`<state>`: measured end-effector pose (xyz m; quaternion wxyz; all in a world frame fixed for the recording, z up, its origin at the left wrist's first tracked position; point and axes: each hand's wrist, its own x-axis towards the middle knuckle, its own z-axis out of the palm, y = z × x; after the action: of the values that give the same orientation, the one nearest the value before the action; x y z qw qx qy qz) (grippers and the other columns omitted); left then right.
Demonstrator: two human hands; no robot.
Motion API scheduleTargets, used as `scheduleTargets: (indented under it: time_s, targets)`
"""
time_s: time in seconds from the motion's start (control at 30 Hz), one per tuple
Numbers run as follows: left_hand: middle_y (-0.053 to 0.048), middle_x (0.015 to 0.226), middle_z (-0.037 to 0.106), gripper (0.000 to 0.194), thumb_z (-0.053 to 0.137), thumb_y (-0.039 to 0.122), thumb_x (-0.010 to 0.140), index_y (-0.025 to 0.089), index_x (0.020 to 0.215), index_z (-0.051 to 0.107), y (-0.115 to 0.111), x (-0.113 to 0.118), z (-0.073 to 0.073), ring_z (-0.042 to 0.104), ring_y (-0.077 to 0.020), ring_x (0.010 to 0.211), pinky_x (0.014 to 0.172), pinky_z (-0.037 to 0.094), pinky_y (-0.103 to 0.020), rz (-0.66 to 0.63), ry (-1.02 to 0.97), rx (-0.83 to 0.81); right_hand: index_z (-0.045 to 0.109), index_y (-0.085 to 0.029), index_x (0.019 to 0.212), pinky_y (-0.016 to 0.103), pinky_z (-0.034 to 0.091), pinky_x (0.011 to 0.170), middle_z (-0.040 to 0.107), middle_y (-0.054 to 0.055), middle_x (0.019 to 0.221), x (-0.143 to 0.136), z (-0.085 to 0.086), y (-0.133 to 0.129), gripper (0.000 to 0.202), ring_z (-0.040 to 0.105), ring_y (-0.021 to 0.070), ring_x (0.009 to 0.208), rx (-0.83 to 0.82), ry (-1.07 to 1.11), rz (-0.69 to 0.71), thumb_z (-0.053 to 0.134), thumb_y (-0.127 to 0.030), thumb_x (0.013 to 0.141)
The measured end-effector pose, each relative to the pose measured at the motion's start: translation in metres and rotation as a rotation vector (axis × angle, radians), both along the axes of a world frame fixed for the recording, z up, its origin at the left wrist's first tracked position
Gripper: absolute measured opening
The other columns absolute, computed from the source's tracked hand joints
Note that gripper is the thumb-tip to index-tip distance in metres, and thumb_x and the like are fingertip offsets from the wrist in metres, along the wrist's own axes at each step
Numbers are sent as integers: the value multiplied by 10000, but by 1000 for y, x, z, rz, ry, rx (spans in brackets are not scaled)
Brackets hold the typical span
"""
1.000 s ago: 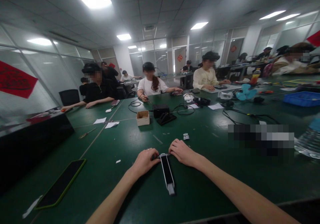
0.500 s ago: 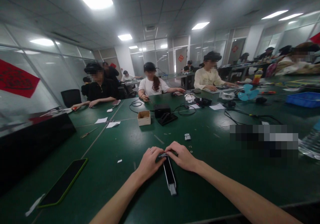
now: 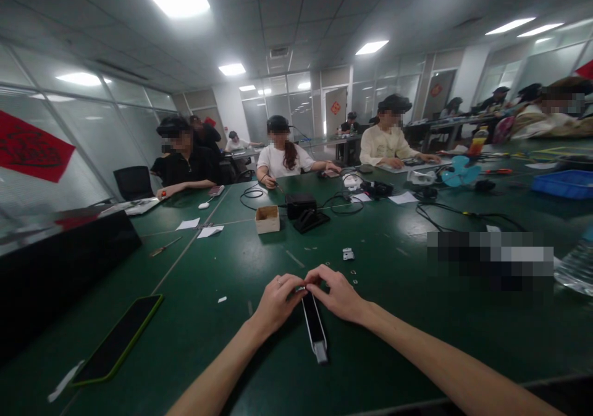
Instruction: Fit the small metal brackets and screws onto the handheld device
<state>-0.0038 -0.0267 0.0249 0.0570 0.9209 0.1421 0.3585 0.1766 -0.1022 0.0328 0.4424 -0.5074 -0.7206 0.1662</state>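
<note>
A long narrow black device with a light frame (image 3: 315,323) lies on the green table, its grey end towards me. At its far end my left hand (image 3: 278,301) and my right hand (image 3: 337,293) meet, fingertips pinched close together. A small shiny bit shows between them, too small to name and mostly hidden by the fingers. Beyond my right hand lies a small silvery-white part (image 3: 348,254), with tiny ring-like bits (image 3: 354,277) nearer to me.
A green-edged phone (image 3: 118,340) lies at left, a black panel (image 3: 65,274) behind it. Ahead are a small box (image 3: 267,219) and a black device (image 3: 301,206). Cables, a blue fan (image 3: 461,172) and a blue tray (image 3: 563,184) lie right. Several people sit beyond.
My fingertips have drawn closer together over the device's far end, covering more of the small shiny bit. At the far left, a person's arm has shifted.
</note>
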Motion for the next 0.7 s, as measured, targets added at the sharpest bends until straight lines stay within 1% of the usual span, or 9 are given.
scheduleTargets:
  time_s: [0.1,0.23,0.33,0.47,0.57,0.7]
  targets:
    - [-49,892,655,140,510,251,904,180,982,602,3,-3,3,611,-138,807,722,497,-253,-6,24,18,600,-174,912,287,484,735,611,38,876,2,2,0,82,568,153,822,40,-55,8,539,-206,868]
    - [-50,921,656,124,536,208,852,182,951,605,13,-11,8,609,-154,840,776,486,-277,50,111,20,600,-160,915,315,464,778,633,59,903,8,8,1,97,551,174,878,100,-221,-6,513,-161,873]
    - [-40,889,655,115,545,179,809,182,905,609,18,-16,15,604,-158,818,763,470,-276,92,260,4,614,-153,900,332,447,772,646,67,895,16,11,3,105,546,184,861,70,-378,-22,517,-152,861]
    - [-29,860,650,124,556,188,781,184,889,617,17,-17,21,595,-155,767,740,452,-268,120,441,-33,630,-160,888,326,428,761,650,59,892,25,11,4,124,542,182,857,-7,-513,-17,515,-200,867]
    - [-26,850,647,132,546,205,790,187,898,621,14,-16,22,588,-153,754,730,440,-260,137,504,-55,638,-168,885,324,415,761,647,58,884,26,9,5,153,535,181,853,-49,-572,-2,504,-241,878]
    - [-24,849,650,129,542,226,806,186,894,627,14,-16,24,583,-144,732,720,434,-250,150,523,-74,640,-167,897,320,410,753,643,58,892,26,10,4,179,530,180,849,-90,-603,8,494,-269,885]
